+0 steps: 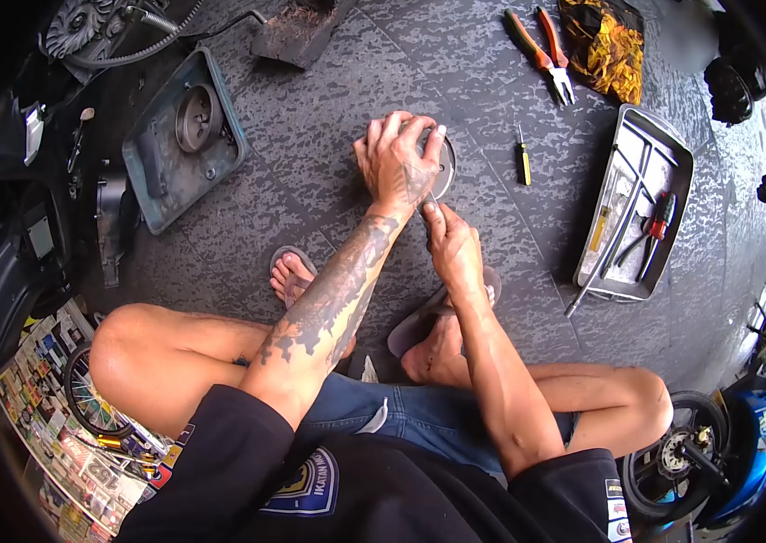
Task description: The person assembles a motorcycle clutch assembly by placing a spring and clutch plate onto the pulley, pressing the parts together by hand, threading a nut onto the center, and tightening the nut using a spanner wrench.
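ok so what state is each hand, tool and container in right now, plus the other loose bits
left hand, resting over the round metal part
right hand, closed on a slim tool
pliers, lying with handles spread
screwdriver, lying flat
yellow and black bundle, crumpled
right tray, holding tools
left tray, holding a metal drum

Round metal part (448,166) mostly hidden under my left hand (398,161).
My right hand (455,252) covers most of the slim tool (432,196), type unclear; yellow-black bundle (604,50) cut by top edge; grey blob (683,34) blurred; sticker board (93,471) print too small.
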The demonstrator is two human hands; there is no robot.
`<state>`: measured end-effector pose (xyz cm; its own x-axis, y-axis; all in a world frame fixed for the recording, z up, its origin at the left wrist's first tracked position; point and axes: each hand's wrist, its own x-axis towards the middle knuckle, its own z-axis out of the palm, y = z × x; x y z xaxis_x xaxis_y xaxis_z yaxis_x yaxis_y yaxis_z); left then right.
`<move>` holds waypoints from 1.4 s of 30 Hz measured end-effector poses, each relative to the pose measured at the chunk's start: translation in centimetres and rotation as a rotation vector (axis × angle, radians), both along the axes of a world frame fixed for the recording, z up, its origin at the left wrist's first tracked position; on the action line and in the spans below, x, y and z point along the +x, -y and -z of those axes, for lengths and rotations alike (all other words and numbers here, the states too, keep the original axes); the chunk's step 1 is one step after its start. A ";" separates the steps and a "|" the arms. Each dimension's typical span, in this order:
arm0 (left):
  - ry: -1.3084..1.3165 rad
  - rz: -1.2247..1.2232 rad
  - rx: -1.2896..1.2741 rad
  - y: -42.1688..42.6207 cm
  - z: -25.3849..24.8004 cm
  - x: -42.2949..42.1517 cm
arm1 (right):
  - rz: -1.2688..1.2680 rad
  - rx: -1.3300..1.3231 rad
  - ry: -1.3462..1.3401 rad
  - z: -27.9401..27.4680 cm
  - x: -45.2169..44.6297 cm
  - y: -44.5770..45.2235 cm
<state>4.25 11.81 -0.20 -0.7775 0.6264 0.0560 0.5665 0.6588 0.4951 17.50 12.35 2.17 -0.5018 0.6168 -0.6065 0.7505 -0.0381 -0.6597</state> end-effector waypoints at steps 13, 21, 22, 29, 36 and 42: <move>0.077 0.092 0.011 0.3 -1.0 -1.1 | 0.496 -0.218 -0.142 -1.1 -2.8 5.5; 0.642 0.086 0.324 1.2 1.1 -3.9 | 0.185 -0.005 -0.129 0.3 -0.7 1.6; 0.676 0.091 0.342 1.1 1.0 -4.0 | 0.069 0.058 -0.037 -0.2 -0.3 0.4; 0.059 0.097 0.035 0.4 -0.8 -0.6 | -0.414 0.062 -0.027 -0.2 0.4 -7.1; 0.040 0.083 -0.161 -0.6 -0.9 -0.7 | -0.717 -0.095 0.163 -2.1 -1.8 -12.0; 0.004 0.028 -0.096 -0.7 -0.5 -0.7 | -0.475 0.020 -0.002 -0.2 0.3 -8.6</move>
